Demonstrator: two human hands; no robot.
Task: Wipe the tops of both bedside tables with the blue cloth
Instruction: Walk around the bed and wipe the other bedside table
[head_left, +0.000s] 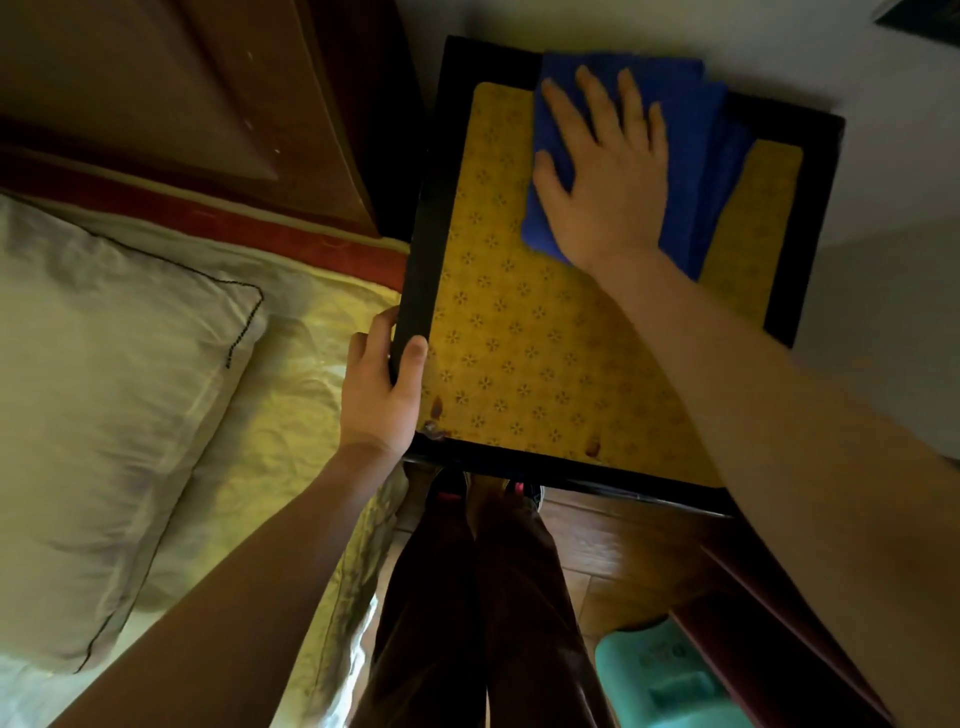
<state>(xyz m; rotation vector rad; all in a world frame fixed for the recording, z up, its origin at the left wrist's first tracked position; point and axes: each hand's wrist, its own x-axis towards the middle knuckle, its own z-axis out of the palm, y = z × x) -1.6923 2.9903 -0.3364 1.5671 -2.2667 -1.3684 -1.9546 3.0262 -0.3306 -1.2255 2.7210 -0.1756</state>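
Right hand (605, 171) pressing flat, fingers spread, on blue cloth (696, 130) at bedside table (519, 332) far edge; left hand (382, 384) gripping table's left rim.

Dim, warm-tinted room, deep shadows at corners, wide-angle bending at the edges, slightly soft focus

Head camera looks steeply down, close over the bedside table (415, 291).
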